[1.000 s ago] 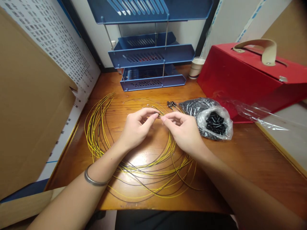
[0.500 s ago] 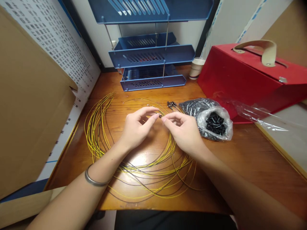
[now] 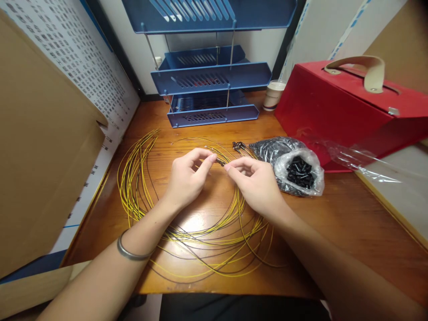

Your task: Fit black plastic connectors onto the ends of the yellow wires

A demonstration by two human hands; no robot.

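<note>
Left fingers [image 3: 207, 163]: pinching black piece [image 3: 220, 162] | right fingers [image 3: 232, 170]: likewise | both angled inward

Glossy varnished wood with visible grain makes up the table [image 3: 334, 232], throwing back a white glare at centre. Smooth, plastic-looking coating covers the wires [image 3: 129, 189]; the dark piece [image 3: 220, 162] mid-frame is too small to judge. Right of centre, thin, crinkled, shiny clear plastic forms the bag [image 3: 319, 178]. Upper right, the red box [image 3: 307, 107] looks smooth, its clasp [image 3: 393, 111] metal. Top centre, slim metal rods [image 3: 232, 49] join 3 satin blue trays [image 3: 244, 76]. At left, matt brown cardboard [image 3: 40, 147]; lower left, a polished metal bangle [image 3: 132, 255].
</note>
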